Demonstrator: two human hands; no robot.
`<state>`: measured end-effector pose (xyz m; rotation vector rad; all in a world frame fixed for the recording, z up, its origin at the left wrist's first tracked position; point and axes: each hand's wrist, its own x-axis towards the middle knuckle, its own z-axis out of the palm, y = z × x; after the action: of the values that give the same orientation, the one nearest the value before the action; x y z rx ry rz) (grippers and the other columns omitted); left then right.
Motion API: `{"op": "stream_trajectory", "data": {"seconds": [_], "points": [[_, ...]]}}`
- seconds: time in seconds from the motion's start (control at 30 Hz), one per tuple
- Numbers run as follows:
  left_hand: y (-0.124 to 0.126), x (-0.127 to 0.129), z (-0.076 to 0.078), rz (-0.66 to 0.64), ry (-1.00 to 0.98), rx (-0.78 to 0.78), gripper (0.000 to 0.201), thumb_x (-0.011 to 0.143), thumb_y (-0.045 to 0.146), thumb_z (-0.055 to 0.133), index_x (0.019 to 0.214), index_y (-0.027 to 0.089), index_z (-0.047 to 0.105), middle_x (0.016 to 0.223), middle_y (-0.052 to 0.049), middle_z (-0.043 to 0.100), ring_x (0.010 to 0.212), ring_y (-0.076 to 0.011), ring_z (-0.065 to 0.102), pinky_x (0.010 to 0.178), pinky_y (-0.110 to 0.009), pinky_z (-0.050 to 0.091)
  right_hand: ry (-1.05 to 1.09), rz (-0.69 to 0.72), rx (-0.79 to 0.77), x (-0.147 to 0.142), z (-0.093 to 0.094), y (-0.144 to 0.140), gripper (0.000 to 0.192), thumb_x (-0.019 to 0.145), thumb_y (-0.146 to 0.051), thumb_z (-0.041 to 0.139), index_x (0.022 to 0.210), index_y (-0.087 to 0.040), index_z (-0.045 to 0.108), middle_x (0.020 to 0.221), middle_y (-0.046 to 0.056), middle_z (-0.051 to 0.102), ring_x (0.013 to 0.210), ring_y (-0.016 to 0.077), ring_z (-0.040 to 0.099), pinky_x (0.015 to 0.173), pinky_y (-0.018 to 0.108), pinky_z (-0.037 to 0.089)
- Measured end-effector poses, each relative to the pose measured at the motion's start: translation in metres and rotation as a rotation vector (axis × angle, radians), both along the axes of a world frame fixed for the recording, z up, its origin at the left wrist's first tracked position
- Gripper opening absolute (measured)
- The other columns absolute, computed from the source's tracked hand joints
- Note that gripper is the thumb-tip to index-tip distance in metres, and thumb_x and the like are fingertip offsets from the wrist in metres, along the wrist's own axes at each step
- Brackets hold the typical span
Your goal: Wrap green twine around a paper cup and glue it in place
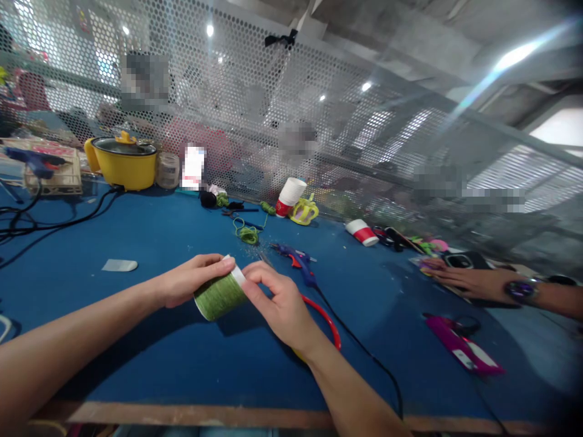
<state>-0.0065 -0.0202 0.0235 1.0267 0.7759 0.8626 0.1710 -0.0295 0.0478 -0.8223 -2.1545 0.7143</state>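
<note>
1. A paper cup wrapped in green yarn [219, 295] is being held on its side above the blue table [150, 243], just below the middle of the view, its white rim pointing toward 1 o'clock.
2. The cup is being clasped by the left hand [194, 279] from 10 o'clock, fingers curled over the top of the wrapped wall.
3. The cup's rim end is being pinched by the right hand [277, 303] from 3 o'clock, thumb and fingertips closed on it.
4. A red hoop [328, 321] is being partly covered by the right wrist, at 4 o'clock of the cup.
5. A blue glue gun [298, 260] is lying near the cup at 1 o'clock, its black cord trailing toward 5 o'clock.
6. A tangle of green yarn [248, 233] is lying at 12 o'clock, farther back.
7. A red-and-white paper cup [288, 197] is standing tilted behind it; another [362, 232] is lying on its side at 2 o'clock.
8. A yellow cooking pot [122, 161] is standing at 10 o'clock, well apart.
9. Another person's hand [464, 280], with a wristwatch, is being rested flat on the table at 3 o'clock.
</note>
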Motion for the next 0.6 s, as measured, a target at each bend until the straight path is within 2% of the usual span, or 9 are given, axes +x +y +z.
{"op": "stream_trajectory", "data": {"seconds": [0.13, 0.27, 0.47, 0.6], "points": [[0.0004, 0.0003, -0.0007, 0.022, 0.014, -0.016, 0.037, 0.070, 0.050, 0.062, 0.080, 0.015, 0.059, 0.070, 0.000, 0.058, 0.065, -0.0139, 0.054, 0.058, -0.024, 0.042, 0.005, -0.063, 0.074, -0.0011, -0.0031, 0.0003, 0.018, 0.087, -0.025, 0.046, 0.070, -0.019, 0.049, 0.077, 0.003, 0.054, 0.078, 0.0151, 0.053, 0.074, 0.029, 0.044], [0.0006, 0.0009, -0.0003, 0.027, 0.048, 0.019, 0.040, 0.070, 0.053, 0.059, 0.083, 0.015, 0.057, 0.071, 0.001, 0.056, 0.066, -0.0136, 0.054, 0.059, -0.024, 0.041, 0.021, -0.029, 0.045, 0.0001, -0.0055, 0.0031, 0.027, 0.091, -0.031, 0.036, 0.072, -0.018, 0.052, 0.079, 0.005, 0.055, 0.080, 0.0156, 0.053, 0.074, 0.030, 0.044], [-0.0021, 0.0012, 0.0032, 0.088, 0.347, 0.290, 0.041, 0.075, 0.054, 0.051, 0.085, 0.015, 0.053, 0.075, 0.001, 0.051, 0.069, -0.0137, 0.048, 0.059, -0.024, 0.038, -0.027, -0.064, 0.002, -0.0038, -0.0076, 0.0014, 0.019, 0.087, -0.025, 0.046, 0.070, -0.019, 0.050, 0.075, 0.002, 0.053, 0.073, 0.0133, 0.051, 0.071, 0.027, 0.042], [-0.0005, -0.0027, 0.0075, 0.064, 0.399, 0.407, 0.041, 0.075, 0.051, 0.050, 0.092, 0.014, 0.050, 0.081, -0.002, 0.051, 0.074, -0.0157, 0.048, 0.063, -0.026, 0.038, 0.006, -0.049, 0.016, -0.0047, -0.0068, 0.0011, 0.017, 0.086, -0.022, 0.047, 0.069, -0.019, 0.049, 0.075, 0.002, 0.053, 0.076, 0.0132, 0.051, 0.072, 0.027, 0.042]]}}
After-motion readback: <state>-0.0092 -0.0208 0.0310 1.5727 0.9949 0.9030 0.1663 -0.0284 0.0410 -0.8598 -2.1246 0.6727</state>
